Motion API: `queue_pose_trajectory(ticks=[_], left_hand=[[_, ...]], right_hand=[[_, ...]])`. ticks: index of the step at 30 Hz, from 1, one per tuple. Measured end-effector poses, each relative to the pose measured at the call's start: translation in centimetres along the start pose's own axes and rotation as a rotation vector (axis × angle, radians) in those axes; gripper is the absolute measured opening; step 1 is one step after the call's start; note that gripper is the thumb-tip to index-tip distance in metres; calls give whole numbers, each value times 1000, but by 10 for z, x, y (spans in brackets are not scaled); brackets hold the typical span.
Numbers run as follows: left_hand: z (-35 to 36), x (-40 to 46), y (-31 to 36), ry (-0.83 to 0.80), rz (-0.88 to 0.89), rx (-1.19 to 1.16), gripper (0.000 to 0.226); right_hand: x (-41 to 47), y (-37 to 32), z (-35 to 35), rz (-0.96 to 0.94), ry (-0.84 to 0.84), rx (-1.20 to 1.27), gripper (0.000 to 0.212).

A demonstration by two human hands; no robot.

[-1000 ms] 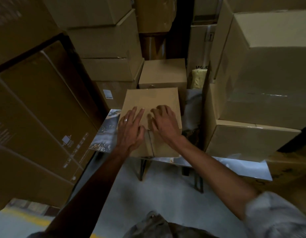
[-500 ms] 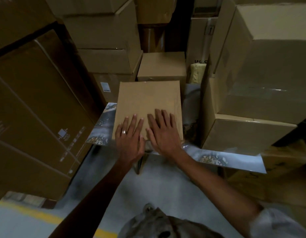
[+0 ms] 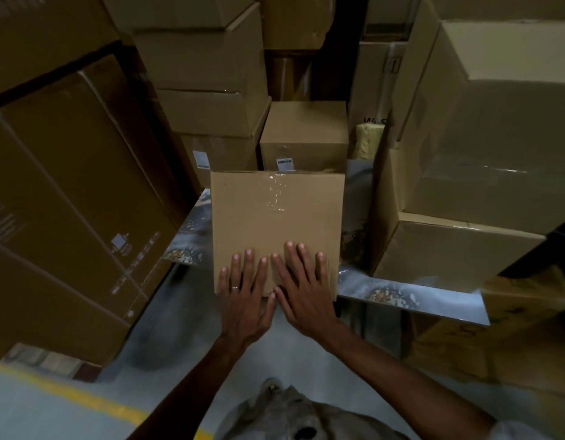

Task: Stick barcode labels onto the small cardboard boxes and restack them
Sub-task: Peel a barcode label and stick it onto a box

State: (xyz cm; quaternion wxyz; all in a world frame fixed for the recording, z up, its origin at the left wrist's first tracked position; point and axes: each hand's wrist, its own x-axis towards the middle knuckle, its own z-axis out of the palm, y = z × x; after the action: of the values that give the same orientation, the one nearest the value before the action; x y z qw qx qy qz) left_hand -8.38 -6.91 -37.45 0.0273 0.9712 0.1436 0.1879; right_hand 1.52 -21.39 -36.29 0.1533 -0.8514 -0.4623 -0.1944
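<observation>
While both hands lie flat on it, the box (image 3: 276, 223) sits on the table (image 3: 411, 296), its near edge at the table's front edge. The left hand (image 3: 244, 300) has its fingers straight and a little spread, the fingertips pressing on the box's top near that edge; a ring (image 3: 235, 287) shows on one finger. The right hand (image 3: 301, 292) lies just beside it, fingers likewise straight and flat on the cardboard, and the two thumbs touch at the box's near edge. Neither hand grips anything. A strip of clear tape (image 3: 276, 193) glints on the far part of the box's top.

Behind this box, touching or nearly so, stands a second box (image 3: 303, 131) with a barcode label (image 3: 285, 163) on its near face. To its left rises a stack (image 3: 208, 90) of bigger cartons, the lowest one carrying a white label (image 3: 201, 160). A large carton (image 3: 68, 198) with pale print leans at the far left. On the table's right side stand more cartons (image 3: 465, 201), one upon another. A yellowish bundle (image 3: 368, 139) shows between the second box and those cartons. Below the table lies a grey floor (image 3: 36, 414) with a yellow line (image 3: 84, 398) across it.
</observation>
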Motion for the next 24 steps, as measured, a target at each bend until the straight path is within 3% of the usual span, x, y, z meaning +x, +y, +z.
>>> queue_pose_trajectory(ticks=[6, 12, 17, 19, 24], left_hand=[[16, -3, 1, -66, 8, -39, 74], [28, -11, -2, -139, -17, -109, 78], [28, -6, -6, -175, -52, -112, 77], [23, -1, -8, -117, -51, -131, 77], [-5, 38, -1, 102, -22, -109, 89]], right_hand=[[-9, 13, 14, -23, -33, 10, 67], [-24, 20, 30, 15, -135, 31, 81], [-31, 26, 42, 48, -244, 39, 73], [-24, 26, 38, 29, -193, 90, 64], [30, 23, -1, -27, 119, 287, 37]])
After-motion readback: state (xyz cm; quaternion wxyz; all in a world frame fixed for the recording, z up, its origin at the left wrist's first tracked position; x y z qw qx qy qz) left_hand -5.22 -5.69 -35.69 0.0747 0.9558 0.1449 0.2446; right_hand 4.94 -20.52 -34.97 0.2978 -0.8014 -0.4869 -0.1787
